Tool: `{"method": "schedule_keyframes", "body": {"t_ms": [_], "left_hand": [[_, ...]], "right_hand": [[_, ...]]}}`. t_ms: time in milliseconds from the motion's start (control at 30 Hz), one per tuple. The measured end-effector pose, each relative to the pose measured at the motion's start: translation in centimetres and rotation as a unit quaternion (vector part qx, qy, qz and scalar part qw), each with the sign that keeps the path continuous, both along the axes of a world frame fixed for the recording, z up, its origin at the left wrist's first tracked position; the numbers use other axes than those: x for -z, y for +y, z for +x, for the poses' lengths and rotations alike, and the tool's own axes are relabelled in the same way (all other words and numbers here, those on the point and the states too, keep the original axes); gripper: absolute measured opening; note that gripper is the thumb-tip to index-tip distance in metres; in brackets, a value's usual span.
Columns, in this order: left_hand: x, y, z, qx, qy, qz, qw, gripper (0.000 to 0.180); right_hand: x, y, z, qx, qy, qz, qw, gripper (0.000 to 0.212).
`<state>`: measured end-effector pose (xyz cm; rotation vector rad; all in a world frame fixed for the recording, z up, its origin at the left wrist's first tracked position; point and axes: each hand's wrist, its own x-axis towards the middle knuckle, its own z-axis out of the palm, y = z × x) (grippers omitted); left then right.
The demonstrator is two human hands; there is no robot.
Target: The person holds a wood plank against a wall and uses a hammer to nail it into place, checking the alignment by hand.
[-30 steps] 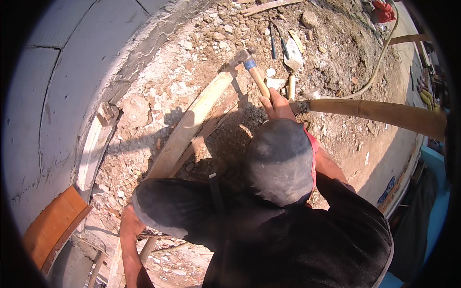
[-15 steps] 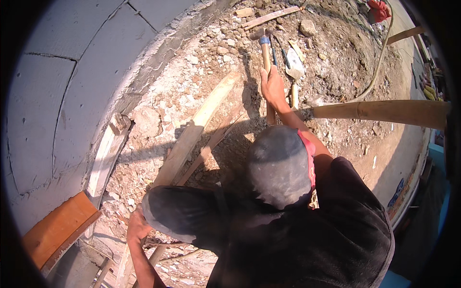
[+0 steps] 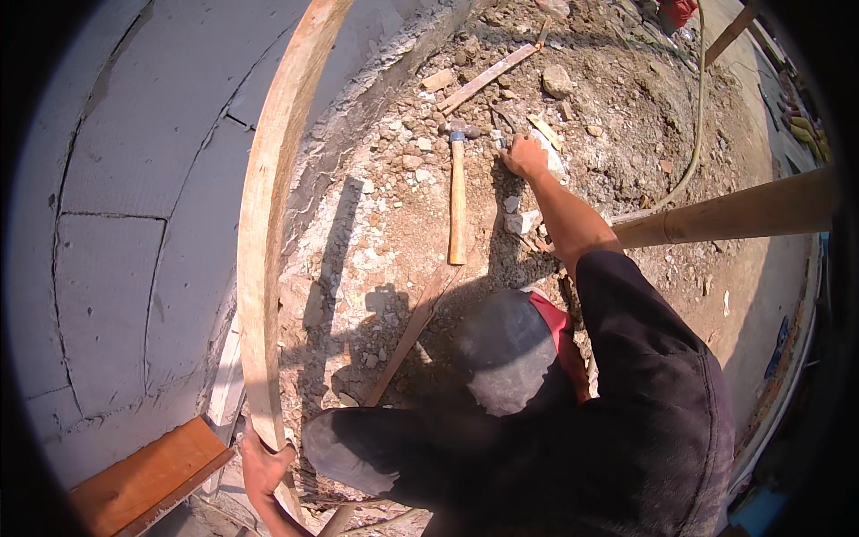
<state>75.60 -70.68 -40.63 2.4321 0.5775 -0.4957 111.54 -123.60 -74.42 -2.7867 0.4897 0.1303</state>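
A long pale wooden board [image 3: 259, 224] stands raised on the left, in front of the grey block wall. My left hand [image 3: 266, 465] is closed round its lower end. My right hand [image 3: 526, 159] reaches down to the rubble at upper middle, with its fingers curled round a blue-handled hand tool [image 3: 502, 141], mostly covered by the hand. A pale flat blade [image 3: 552, 159] shows partly beside that hand. To its left a hammer [image 3: 457, 197] with a wooden handle and blue-wrapped neck lies loose on the ground.
The grey block wall [image 3: 112, 295] rises at the left. An orange-brown panel [image 3: 152, 474] sits at lower left. A thick bamboo pole [image 3: 734, 215] juts in from the right, near a hose [image 3: 698, 116]. A thin wood strip [image 3: 412, 331] and stones lie on the rubble.
My right hand has let go of the hammer, now on the ground, and moved to the blue-handled tool. My left hand has raised the board from the ground.
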Motion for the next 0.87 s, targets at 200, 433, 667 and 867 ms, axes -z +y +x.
{"method": "schedule_keyframes", "body": {"t_ms": [200,433,667,867], "left_hand": [[-2.1,0.8,1.9,-0.023,-0.063,0.018,0.998,0.071],[-3.8,-1.0,3.5,-0.085,-0.232,-0.146,0.958,0.077],[-15.4,-3.8,7.4,0.011,-0.187,-0.14,0.972,0.072],[-25.5,-6.6,9.8,0.046,-0.167,-0.273,0.947,0.057]], "right_hand": [[1.3,-0.7,1.5,-0.01,0.097,0.017,0.995,0.047],[1.5,-3.6,1.8,0.104,-0.01,0.227,0.968,0.036],[-17.3,1.3,-10.2,0.21,-0.036,0.647,0.732,0.026],[-38.3,3.0,-20.0,0.178,-0.021,0.661,0.729,0.029]]}}
